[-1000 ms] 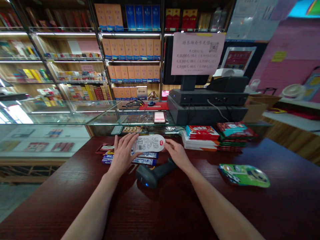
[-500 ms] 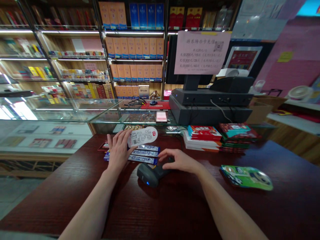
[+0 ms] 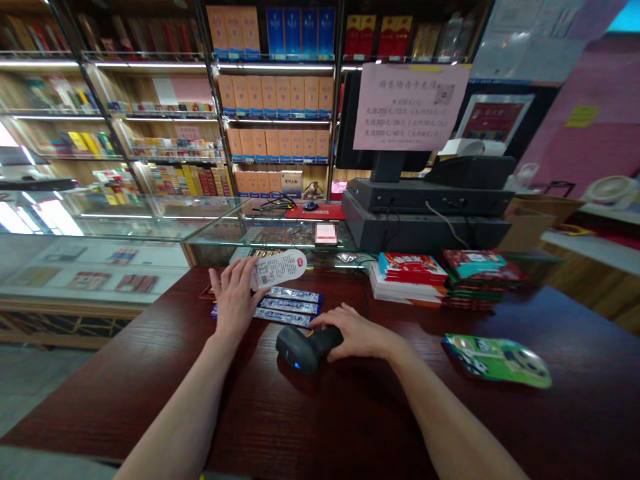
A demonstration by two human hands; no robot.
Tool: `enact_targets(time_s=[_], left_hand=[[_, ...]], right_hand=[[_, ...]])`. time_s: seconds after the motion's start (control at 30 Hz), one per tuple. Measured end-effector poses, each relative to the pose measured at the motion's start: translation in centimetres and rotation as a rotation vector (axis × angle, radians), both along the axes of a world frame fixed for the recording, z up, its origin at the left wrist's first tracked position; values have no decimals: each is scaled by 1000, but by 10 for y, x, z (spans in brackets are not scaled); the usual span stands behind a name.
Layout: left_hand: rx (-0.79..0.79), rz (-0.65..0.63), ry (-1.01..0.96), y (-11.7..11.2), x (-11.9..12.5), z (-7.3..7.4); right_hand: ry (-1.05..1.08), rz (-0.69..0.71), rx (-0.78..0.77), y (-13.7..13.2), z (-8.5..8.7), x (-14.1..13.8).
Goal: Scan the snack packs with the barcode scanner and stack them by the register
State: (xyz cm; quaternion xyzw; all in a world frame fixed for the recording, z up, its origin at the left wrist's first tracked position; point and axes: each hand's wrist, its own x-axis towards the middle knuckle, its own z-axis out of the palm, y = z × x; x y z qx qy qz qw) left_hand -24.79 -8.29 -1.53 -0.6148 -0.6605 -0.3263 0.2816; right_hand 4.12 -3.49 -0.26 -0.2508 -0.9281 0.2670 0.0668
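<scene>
My left hand (image 3: 234, 298) holds up a white oval packet (image 3: 280, 268) with a barcode label and a red mark, a little above the dark wooden counter (image 3: 310, 413). Under it lie several blue and silver wrapped bars (image 3: 287, 305). My right hand (image 3: 357, 333) is closed round the handle of a dark grey barcode scanner (image 3: 305, 347), which lies on the counter with a small blue light showing at its head.
A stack of red and green packets (image 3: 440, 275) sits right of the bars. A green packet (image 3: 497, 360) lies at the far right. Behind stand a cash register (image 3: 425, 213) with a pink notice (image 3: 407, 107), a glass display case (image 3: 150, 227) and stocked shelves (image 3: 273, 100).
My right hand let go of the white packet, dropped to the counter and closed on the scanner. My left hand keeps the packet alone and has tilted it up.
</scene>
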Motion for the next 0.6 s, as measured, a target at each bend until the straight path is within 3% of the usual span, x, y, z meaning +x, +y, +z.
enact_targets(time_s=[0.33, 0.6], left_hand=[[9, 7, -12, 1, -1, -2], [29, -10, -4, 0, 2, 1]], right_hand=[[44, 0, 1, -3, 3, -1], [112, -76, 93, -1, 11, 1]])
